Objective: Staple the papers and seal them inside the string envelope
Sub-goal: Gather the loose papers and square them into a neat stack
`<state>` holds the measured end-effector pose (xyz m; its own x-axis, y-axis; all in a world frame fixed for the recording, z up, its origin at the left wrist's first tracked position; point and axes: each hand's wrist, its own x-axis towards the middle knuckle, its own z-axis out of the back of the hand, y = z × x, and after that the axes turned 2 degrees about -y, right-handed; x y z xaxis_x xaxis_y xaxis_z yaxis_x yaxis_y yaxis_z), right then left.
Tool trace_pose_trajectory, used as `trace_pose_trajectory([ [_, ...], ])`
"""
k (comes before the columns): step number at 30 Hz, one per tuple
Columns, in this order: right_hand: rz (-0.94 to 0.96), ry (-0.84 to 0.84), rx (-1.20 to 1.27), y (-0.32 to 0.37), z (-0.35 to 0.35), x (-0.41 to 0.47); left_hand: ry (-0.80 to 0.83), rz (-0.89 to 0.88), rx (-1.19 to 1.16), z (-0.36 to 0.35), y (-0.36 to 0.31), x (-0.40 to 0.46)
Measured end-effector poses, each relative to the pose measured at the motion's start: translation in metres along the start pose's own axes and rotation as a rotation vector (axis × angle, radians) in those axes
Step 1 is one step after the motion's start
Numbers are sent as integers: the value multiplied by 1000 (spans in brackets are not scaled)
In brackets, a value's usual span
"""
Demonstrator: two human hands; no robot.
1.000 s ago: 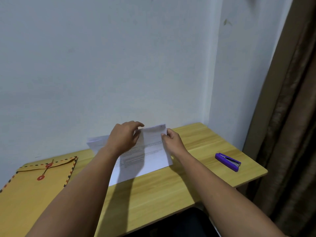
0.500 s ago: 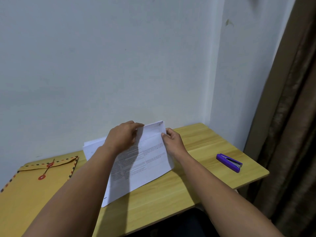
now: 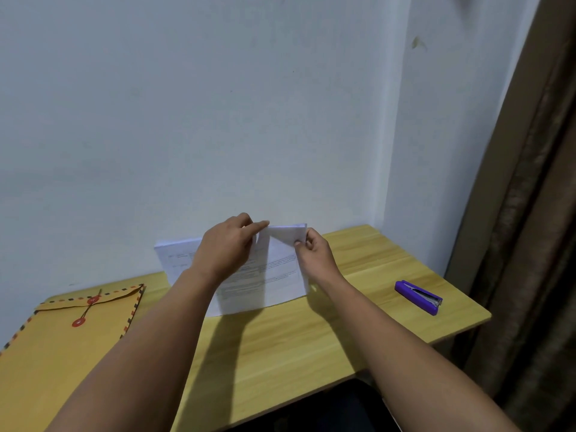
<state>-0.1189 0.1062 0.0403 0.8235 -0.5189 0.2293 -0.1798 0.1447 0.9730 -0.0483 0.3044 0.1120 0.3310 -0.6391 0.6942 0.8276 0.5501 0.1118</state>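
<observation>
The papers [image 3: 274, 275] stand nearly upright on their lower edge at the far middle of the desk, and you have both hands on their top edge. Your right hand [image 3: 314, 254] pinches the upper right corner, thumb on the printed face toward you and the curled fingers wrapped behind. Your left hand [image 3: 227, 244] grips the top edge just left of that, its fingers bent over the sheets and one fingertip reaching along the rim toward your right hand. Between the two grips the top of the front sheet bows slightly toward you. The stack hangs down from your hands, so most of the printed page lies below and between your wrists, and its bottom edge touches the desk. A further sheet pokes out to the left behind your left forearm, close to the wall; whether it stands square with the rest you cannot tell.

Outward from there, the wooden desk [image 3: 280, 353] runs left to right in front of you. The string envelope [image 3: 62, 344] lies flat at the near left, well apart from the papers, its flap down and the string running between its two red discs. The purple stapler [image 3: 419, 297] lies on the right part of the desk, well apart from your right hand. A brown curtain [image 3: 530, 244] hangs past the right edge of the desk.
</observation>
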Motion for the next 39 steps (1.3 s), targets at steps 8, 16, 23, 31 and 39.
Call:
trace_pose_trajectory([
  [8,12,17,-41,-5,4,-3,71,-17,1,-4,-1,-4],
  [16,47,-27,29,9,12,6,306,174,87,15,16,4],
  [23,56,-22,-103,2,11,8,264,218,51,21,19,12],
  [31,-27,-5,-181,-3,7,-2,383,165,118,6,8,5],
  [39,-23,-54,-141,-1,7,-2,436,148,131,9,4,12],
])
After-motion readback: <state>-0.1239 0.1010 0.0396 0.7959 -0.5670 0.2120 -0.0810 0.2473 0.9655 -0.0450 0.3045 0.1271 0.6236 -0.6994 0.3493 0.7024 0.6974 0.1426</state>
